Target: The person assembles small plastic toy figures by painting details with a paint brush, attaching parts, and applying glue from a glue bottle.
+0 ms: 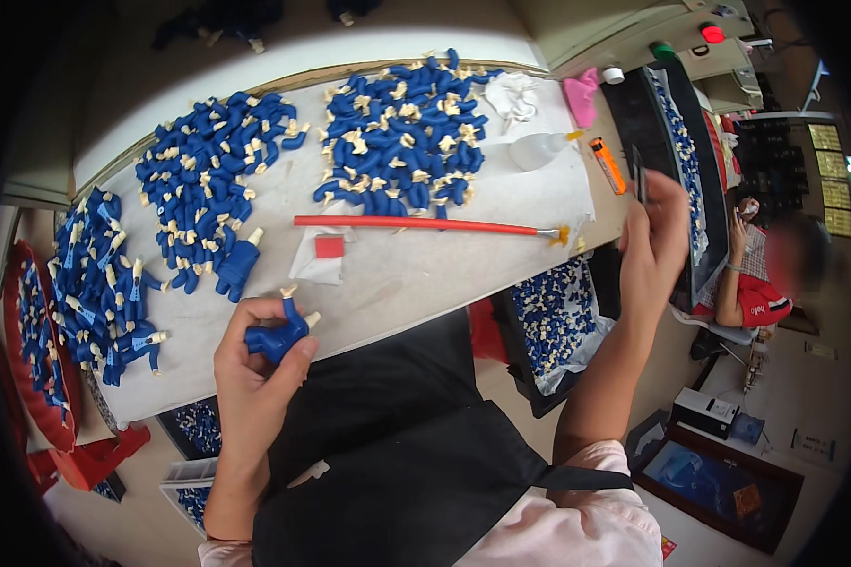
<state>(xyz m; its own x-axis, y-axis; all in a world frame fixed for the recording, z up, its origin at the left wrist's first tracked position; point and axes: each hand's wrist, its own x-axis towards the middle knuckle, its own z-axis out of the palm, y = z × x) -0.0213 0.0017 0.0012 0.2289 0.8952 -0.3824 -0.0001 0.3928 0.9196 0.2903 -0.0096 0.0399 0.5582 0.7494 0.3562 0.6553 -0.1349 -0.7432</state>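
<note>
At the far left a red tray (28, 378) holds blue figure parts, and more lie heaped along the left edge of the bench (397, 274). The left hand (255, 364) is closed around one blue figure piece (279, 335) with cream ends, held just above the bench's near edge. Beyond it two large piles of the same blue pieces (402, 128) cover the bench top, with a long red brush (425, 224) lying between them and the person. The right hand (654, 236) is raised off the bench's right end, pinching a small dark flat object (639, 175). Judging by the piles, one piece is in hand and a great many remain loose; which are finished I cannot tell.
</note>
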